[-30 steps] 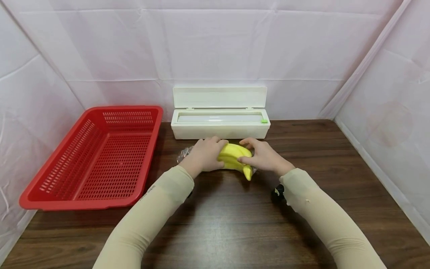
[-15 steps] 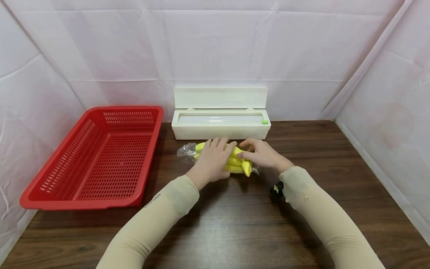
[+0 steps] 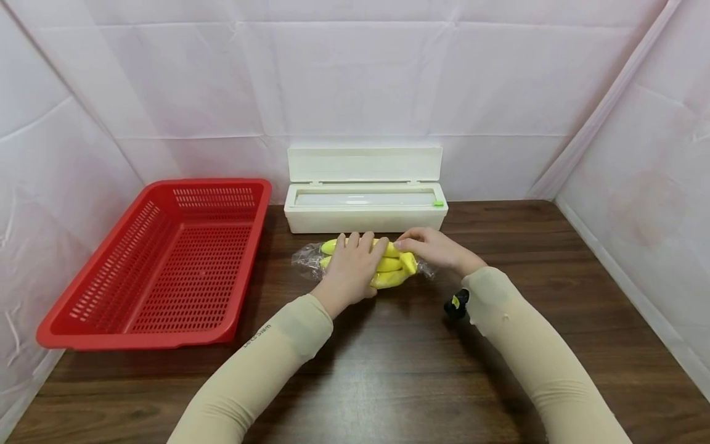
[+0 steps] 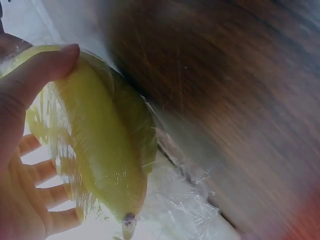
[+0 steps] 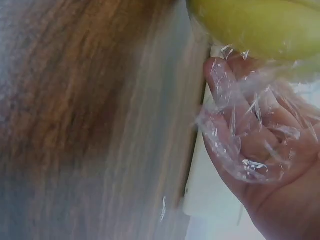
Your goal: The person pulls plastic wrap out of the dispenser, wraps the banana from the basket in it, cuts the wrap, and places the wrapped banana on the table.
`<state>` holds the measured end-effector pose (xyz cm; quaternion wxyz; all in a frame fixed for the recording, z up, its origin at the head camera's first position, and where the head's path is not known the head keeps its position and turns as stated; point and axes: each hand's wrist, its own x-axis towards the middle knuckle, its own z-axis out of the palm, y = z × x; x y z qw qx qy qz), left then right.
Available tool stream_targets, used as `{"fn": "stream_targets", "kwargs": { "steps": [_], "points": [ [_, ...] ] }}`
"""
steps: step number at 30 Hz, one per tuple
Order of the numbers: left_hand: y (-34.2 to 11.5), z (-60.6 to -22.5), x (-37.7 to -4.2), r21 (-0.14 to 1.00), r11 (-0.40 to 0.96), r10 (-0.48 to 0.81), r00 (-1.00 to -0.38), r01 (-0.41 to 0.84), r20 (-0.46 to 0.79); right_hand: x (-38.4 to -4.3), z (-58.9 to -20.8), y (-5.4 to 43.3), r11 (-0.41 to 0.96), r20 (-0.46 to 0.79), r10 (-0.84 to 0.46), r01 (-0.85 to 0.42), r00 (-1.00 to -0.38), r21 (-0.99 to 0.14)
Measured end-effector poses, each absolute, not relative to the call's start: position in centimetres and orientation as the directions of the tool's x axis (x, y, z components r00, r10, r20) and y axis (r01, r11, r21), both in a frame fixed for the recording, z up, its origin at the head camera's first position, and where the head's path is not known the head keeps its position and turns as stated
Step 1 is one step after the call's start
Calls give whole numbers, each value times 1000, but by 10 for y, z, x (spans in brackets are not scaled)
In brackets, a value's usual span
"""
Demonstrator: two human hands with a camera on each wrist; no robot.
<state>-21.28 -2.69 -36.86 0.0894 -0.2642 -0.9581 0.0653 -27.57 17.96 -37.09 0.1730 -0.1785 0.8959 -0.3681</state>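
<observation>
A bunch of yellow bananas [image 3: 388,265] wrapped in clear plastic film sits in front of the white box, its stem end to the right. Crumpled film [image 3: 307,259] sticks out past its left end. My left hand [image 3: 353,269] lies across the bunch and grips it; the left wrist view shows the thumb [image 4: 62,62] on one side and the other fingers on the far side. At the stem end, my right hand [image 3: 438,250] holds the bunch with its thumb on top. Loose film [image 5: 250,135] drapes over the right fingers in the right wrist view.
Behind the bananas stands a white cling film box [image 3: 366,219], its lid [image 3: 365,164] raised, with a green slider [image 3: 438,203] at the right. A red plastic basket [image 3: 138,340] stands on the left of the dark wooden table [image 3: 383,382]. White cloth [image 3: 355,80] hangs around the table.
The left hand has shifted right onto the middle of the bananas, baring their left end and the film. The bunch has rolled, its stem end swinging up and away. The right hand stays at that end.
</observation>
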Motion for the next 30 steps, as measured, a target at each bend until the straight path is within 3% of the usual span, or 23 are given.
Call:
{"fn": "stream_targets", "kwargs": {
  "steps": [15, 30],
  "points": [
    [-18, -369, -222, -84, 922, 380, -925, 377, 19, -274, -379, 199, 534, -125, -409, -125, -904, -836],
    [-31, -374, -243, 153, 920, 369, -929, 362, -18, -260, -386, 199, 533, -34, -453, -241, -891, -811]
  ]
}}
